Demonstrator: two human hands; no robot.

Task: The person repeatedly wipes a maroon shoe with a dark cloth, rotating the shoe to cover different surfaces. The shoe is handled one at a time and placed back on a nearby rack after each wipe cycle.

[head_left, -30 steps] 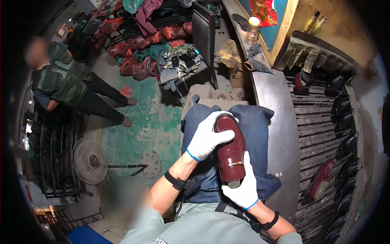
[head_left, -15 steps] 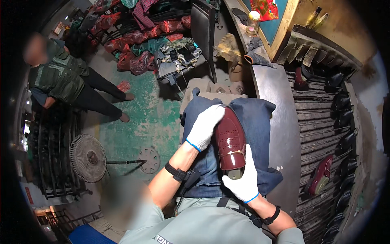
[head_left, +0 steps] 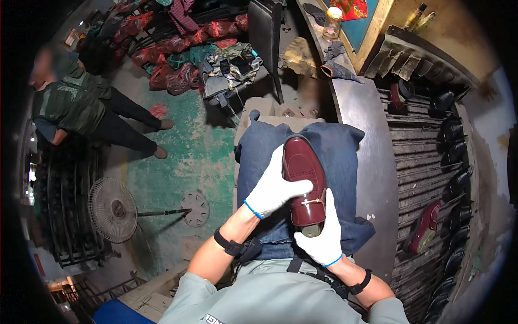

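Observation:
A glossy dark red leather shoe [head_left: 302, 162] rests over my lap, toe pointing away from me. It has small perforations on the upper and a strap with a small metal piece near the heel end. My white-gloved left hand [head_left: 275, 186] wraps its left side, with the thumb lying across the upper. Along the right side and under the heel end, my gloved right hand [head_left: 325, 235] grips it. A greenish-grey last [head_left: 311, 231] shows at the heel opening. Most fingertips are hidden behind the shoe.
At my right is a metal ledge [head_left: 367, 140] beside a slatted rack [head_left: 415, 178] carrying another dark red shoe [head_left: 423, 229] and several black ones. A standing fan [head_left: 113, 209] is at the left. Farther off stands a person [head_left: 81, 102]; a black chair [head_left: 265, 43] is ahead.
My left hand has slid from the toe back toward the middle of the shoe, its thumb now across the upper. The right hand keeps its hold.

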